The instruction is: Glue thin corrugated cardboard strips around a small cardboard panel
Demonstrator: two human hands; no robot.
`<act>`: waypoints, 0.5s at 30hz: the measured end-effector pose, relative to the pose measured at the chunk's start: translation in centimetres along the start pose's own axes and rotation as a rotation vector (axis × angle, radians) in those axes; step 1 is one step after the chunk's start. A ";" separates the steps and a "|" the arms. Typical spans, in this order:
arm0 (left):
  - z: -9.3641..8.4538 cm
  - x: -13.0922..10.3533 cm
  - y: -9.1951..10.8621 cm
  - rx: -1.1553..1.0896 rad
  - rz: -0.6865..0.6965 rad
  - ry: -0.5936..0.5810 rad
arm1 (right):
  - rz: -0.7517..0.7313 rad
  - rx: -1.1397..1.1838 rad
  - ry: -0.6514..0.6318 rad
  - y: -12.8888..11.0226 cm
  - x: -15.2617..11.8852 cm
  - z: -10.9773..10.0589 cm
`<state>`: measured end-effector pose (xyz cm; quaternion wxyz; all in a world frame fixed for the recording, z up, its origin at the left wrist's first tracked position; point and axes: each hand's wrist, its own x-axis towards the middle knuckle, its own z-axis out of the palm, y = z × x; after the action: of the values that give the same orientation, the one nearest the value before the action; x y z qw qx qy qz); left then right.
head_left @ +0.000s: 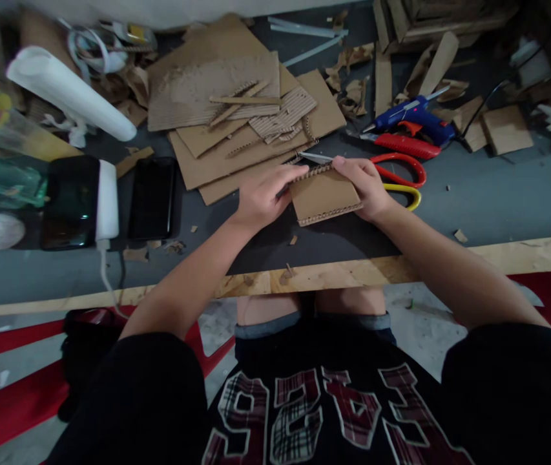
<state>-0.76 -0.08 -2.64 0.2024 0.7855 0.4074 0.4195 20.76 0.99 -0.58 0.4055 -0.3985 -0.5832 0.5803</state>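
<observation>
Between my two hands is a small rectangular cardboard piece (326, 195) with corrugated strips along its far and near edges. My left hand (266, 194) grips its left side, fingers along the far strip. Around the right end my right hand (362, 184) is closed, its thumb at the far right corner. Partly hidden behind the piece and my right hand lie scissors (404, 169) with one red and one yellow handle loop, their blades pointing left. Beyond my left hand spread stacked cardboard sheets (246, 152) with loose strips on top.
A blue glue gun (415, 119) and a red utility knife (408, 144) lie at the right, near cardboard squares (506, 129). On the left are a black phone (152, 199), a white power strip (107, 200), a white roll (72, 93) and bottles. The wooden table edge (314, 274) runs close to my body.
</observation>
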 end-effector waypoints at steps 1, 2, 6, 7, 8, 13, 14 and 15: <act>-0.1 0.2 0.0 -0.008 -0.008 0.017 | -0.050 -0.029 0.013 0.0 0.0 0.0; -0.1 0.3 0.1 -0.012 -0.008 0.037 | -0.090 -0.058 0.022 -0.1 -0.1 0.0; -0.3 0.5 0.0 0.065 0.087 0.092 | -0.182 -0.188 0.065 -0.3 -0.3 -0.1; -0.3 0.5 -0.1 0.097 0.124 0.097 | -0.197 -0.207 0.072 -0.3 -0.3 -0.1; -0.3 0.4 -0.3 0.126 0.162 0.099 | -0.211 -0.224 0.077 -0.3 -0.3 -0.1; -0.2 0.3 -1.2 0.163 0.308 0.068 | -0.233 -0.313 0.108 -0.2 -0.4 -0.2; -0.2 0.3 -1.3 0.157 0.321 0.069 | -0.236 -0.331 0.115 -0.2 -0.4 -0.3; -0.2 0.4 -1.4 0.149 0.320 0.072 | -0.239 -0.345 0.120 -0.2 -0.4 -0.3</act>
<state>-1.40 1.04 -3.23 0.0596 0.8378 0.3139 0.4427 21.14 0.73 -0.43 0.4312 -0.4239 -0.6918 0.3947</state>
